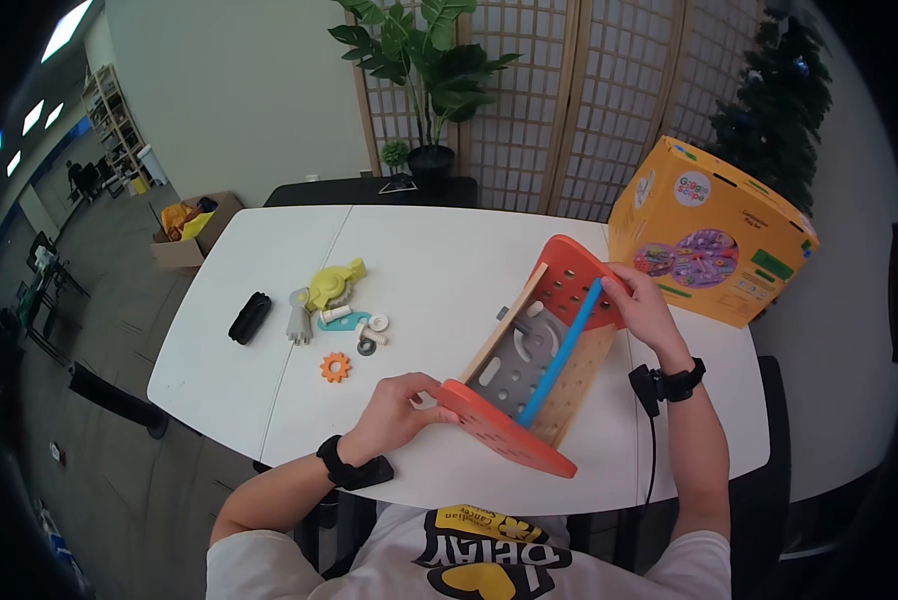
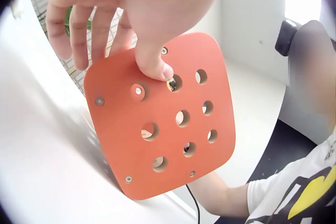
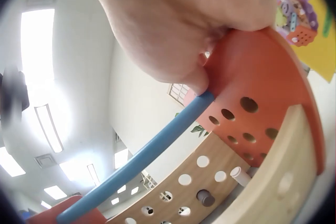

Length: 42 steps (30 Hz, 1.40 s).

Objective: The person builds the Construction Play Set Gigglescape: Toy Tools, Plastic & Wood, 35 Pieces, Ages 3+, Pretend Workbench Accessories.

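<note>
Both hands hold a wooden toy toolbox, tilted over the right half of the table. It has red-orange end panels with holes, pale wooden sides, a grey perforated base (image 1: 509,375) and a blue rod handle (image 1: 564,360). My left hand (image 1: 394,412) grips a corner of the near end panel (image 1: 504,432). In the left wrist view, its thumb presses the panel's outer face (image 2: 118,129) beside a hole, with the other fingers behind the edge. My right hand (image 1: 649,312) grips the far end panel (image 1: 569,262), its thumb by the rod's end. In the right wrist view, pegs poke through a wooden side (image 3: 173,182).
Left of the toolbox lie a yellow toy piece (image 1: 331,287), a grey piece (image 1: 299,320), a turquoise strip (image 1: 343,322), an orange gear (image 1: 326,368) and several small fasteners. A black case (image 1: 251,318) sits farther left. A large yellow-orange box (image 1: 779,235) stands at the back right. A cable (image 1: 653,460) hangs from the right wrist.
</note>
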Available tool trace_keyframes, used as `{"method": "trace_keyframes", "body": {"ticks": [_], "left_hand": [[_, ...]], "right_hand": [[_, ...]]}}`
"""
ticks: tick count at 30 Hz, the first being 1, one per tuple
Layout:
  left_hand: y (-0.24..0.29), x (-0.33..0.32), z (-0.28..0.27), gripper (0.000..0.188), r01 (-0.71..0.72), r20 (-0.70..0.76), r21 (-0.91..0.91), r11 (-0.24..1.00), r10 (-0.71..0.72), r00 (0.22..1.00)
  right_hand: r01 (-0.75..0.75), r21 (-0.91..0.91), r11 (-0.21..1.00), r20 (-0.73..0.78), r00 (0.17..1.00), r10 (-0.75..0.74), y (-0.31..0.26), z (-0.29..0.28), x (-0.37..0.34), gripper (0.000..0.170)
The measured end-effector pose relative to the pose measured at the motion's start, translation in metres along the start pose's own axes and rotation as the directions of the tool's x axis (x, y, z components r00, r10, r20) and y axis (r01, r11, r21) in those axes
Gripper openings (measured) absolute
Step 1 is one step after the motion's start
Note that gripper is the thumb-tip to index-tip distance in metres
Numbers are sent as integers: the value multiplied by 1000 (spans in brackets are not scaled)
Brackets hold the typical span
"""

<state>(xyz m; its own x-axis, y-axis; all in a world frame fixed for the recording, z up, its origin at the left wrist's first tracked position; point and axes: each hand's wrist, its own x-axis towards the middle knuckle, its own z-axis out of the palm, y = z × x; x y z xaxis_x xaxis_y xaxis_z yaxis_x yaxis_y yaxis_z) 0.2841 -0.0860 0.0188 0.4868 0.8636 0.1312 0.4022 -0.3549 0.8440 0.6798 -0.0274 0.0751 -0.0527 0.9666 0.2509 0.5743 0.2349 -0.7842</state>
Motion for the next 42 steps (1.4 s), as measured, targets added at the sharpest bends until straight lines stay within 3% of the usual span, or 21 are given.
{"method": "trace_keyframes", "body": {"ticks": [7,8,11,14,19,20,23,25,30,33,36,39,42], "left_hand": [[2,-16,15,40,-92,106,191,977,73,992],[0,-16,16,39,-157,130,160,974,137,982],[9,-14,8,33,-179,258,101,979,148,955],[14,-5,-18,30,-129,388,94,987,83,918],[-32,10,-63,27,-70,33,599,797,63,997],[-39,11,-69,25,-39,-43,670,741,92,995],[-47,15,-80,22,89,-72,755,650,-53,996],[-59,15,-81,19,59,-54,796,603,-26,998],[-68,14,-78,14,-20,21,846,533,4,1000],[-62,14,-72,12,86,9,846,526,-175,985],[-56,16,-70,16,106,6,737,668,-164,986],[-19,21,-69,24,-25,4,473,880,26,1000],[19,34,-67,27,-141,29,342,929,140,990]], "right_hand": [[11,-119,993,140,990,6,-25,11,27,30],[21,-109,994,155,988,-4,-27,12,30,30],[66,-86,994,199,979,-48,-33,17,37,29],[123,-74,990,246,964,-101,-36,21,45,29],[124,-26,992,282,953,-112,-40,29,50,32],[205,-60,977,246,952,-184,-40,30,50,31],[393,-174,903,149,917,-371,-41,33,46,28],[459,-241,855,97,888,-450,-41,37,42,28],[485,-335,808,61,867,-495,-52,38,27,27],[506,-303,807,74,857,-510,-63,38,16,27],[516,-237,823,115,856,-504,-76,38,5,27],[555,-226,801,161,832,-531,-94,37,-6,29],[527,-180,831,216,845,-489,-110,39,-15,31]]}}
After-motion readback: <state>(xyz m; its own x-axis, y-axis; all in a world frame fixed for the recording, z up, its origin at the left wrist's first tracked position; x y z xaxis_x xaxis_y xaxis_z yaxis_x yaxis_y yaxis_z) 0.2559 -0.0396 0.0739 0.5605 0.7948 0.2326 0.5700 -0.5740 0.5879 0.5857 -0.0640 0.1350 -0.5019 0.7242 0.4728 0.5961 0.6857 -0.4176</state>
